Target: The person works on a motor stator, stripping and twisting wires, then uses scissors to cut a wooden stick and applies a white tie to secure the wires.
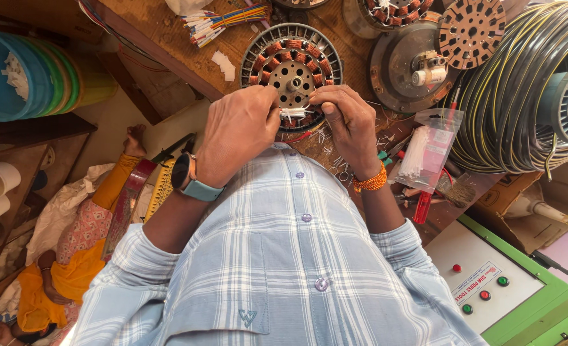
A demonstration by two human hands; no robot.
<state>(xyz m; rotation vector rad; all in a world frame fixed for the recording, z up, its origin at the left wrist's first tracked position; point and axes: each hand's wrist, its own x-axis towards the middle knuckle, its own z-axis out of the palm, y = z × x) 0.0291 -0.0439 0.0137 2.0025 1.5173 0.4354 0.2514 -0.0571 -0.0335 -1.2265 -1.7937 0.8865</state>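
While working at frame centre:
Left hand (238,131): pinching white sleeving (295,113).
Right hand (348,122): pinching its other end.
Stator (291,67): lying on surface (168,32), upper centre, touching both hands.

Bright, even daylight; soft shadows, sharp focus, slight wide-angle bending at edges.

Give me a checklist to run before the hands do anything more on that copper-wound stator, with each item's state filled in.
1. Left hand at the stator rim: ok.
2. Right hand at the rim too: ok.
3. White sleeve pieces pinched between both hands: ok.
4. Stator lying flat on the wooden bench: ok.
5. Bag of white sleeves beside the right hand: ok.
6. Wire ends under the fingers: cannot tell, hidden.
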